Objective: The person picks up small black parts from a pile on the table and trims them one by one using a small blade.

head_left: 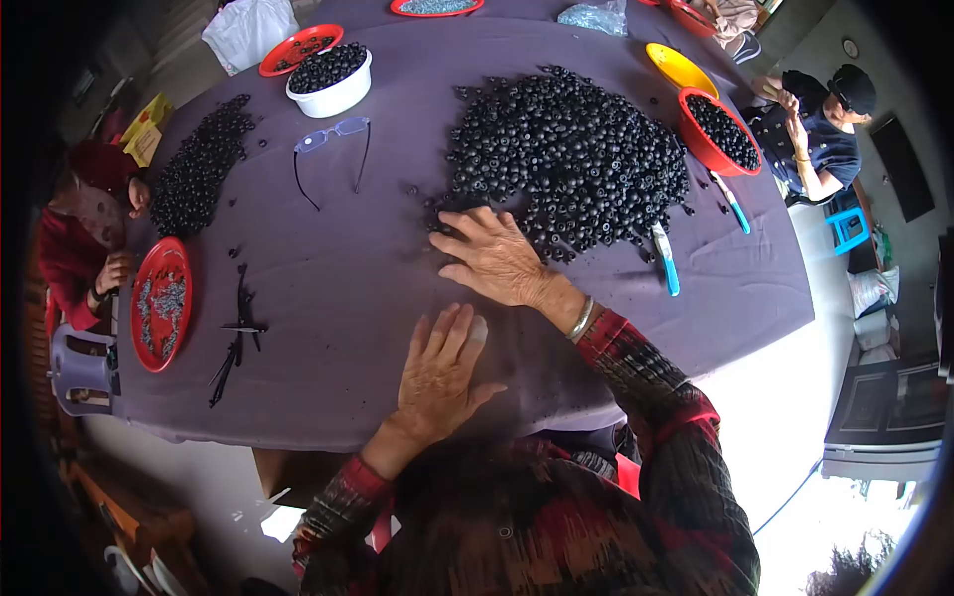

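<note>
A large pile of small black round pieces (566,149), many with a pale or hollow centre, is heaped on the purple tablecloth (328,258). At the pile's lower left edge rests my right hand (495,260), palm down with its fingers spread. Its fingertips are beside a few loose pieces; whether it touches them I cannot tell. My left hand (437,375) lies flat on the cloth nearer to me, fingers stretched out, with a whitish covering on one fingertip. Neither hand shows anything held. A blue-handled knife (668,266) lies right of my right hand.
Eyeglasses (333,139) and black scissors (243,326) lie to the left. A red bowl (711,164), another blue-handled knife (735,211) and a yellow plate (681,70) are at right. A white tub (333,97) and red tray (161,303) stand left. People sit at both sides.
</note>
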A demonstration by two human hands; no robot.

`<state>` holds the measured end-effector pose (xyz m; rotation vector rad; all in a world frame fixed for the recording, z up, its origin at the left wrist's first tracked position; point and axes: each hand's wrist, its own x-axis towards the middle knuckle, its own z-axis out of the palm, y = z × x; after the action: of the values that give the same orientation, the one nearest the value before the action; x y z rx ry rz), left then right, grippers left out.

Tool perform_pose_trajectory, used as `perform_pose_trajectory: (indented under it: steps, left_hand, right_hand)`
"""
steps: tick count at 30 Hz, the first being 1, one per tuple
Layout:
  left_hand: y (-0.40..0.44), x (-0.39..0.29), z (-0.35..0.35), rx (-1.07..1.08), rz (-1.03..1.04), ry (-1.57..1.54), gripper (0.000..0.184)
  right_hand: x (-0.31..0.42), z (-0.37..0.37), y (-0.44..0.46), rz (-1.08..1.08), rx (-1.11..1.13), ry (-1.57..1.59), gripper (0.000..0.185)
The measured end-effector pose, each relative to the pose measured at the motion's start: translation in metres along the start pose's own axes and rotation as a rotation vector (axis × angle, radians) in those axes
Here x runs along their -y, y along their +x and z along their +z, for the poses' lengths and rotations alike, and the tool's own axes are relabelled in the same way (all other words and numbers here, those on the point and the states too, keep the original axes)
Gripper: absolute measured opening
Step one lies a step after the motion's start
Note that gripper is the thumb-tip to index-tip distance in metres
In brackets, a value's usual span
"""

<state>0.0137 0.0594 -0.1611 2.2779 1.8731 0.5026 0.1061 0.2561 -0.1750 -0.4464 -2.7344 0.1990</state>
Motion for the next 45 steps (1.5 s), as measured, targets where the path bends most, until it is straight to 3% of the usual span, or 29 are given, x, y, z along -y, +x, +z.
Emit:
perform_pose_trajectory:
  steps: [14,19,21,22,25,29,31,33,38,41,45]
  left_hand:
    - [-0.021,0.033,0.004,-0.014,-0.005,0.065,0.075]
    - [-0.021,0.025,0.004,-0.066,-0.071,-0.015,0.065]
    - [-0.021,0.024,0.003,-0.208,-0.127,-0.077,0.046]
    - [-0.023,0.026,0.004,-0.249,-0.174,-0.101,0.042]
    - [-0.018,0.029,-0.002,-0.399,-0.269,-0.146,0.028]
    - [0.006,0.031,-0.006,-0.42,-0.272,-0.124,0.031]
    - [0.025,0.028,0.001,-0.42,-0.235,-0.108,0.032]
    - [0.033,0.034,0.01,-0.405,-0.231,-0.019,0.034]
    - [0.035,0.045,0.025,-0.381,-0.247,0.025,0.038]
    - [0.03,0.043,0.019,-0.32,-0.23,0.058,0.036]
    - [0.024,0.051,0.021,-0.348,-0.194,0.029,0.036]
  right_hand:
    - [0.059,0.022,0.001,-0.031,-0.116,0.106,0.048]
    - [-0.006,-0.058,-0.039,0.128,-0.451,-0.037,0.032]
    - [-0.052,-0.088,-0.08,0.302,-0.544,-0.154,0.024]
    - [-0.088,-0.085,-0.113,0.471,-0.446,-0.329,0.024]
    - [-0.148,-0.093,-0.182,0.864,-0.268,0.034,0.033]
    - [-0.161,-0.075,-0.198,0.877,-0.196,0.017,0.032]
    - [-0.158,-0.077,-0.188,1.015,-0.13,0.156,0.035]
    - [-0.159,-0.08,-0.18,1.132,-0.07,0.024,0.04]
    - [-0.149,-0.084,-0.151,1.297,-0.082,-0.006,0.031]
    - [-0.152,-0.073,-0.147,1.337,-0.134,-0.002,0.031]
    - [-0.145,-0.083,-0.17,1.222,-0.114,-0.024,0.027]
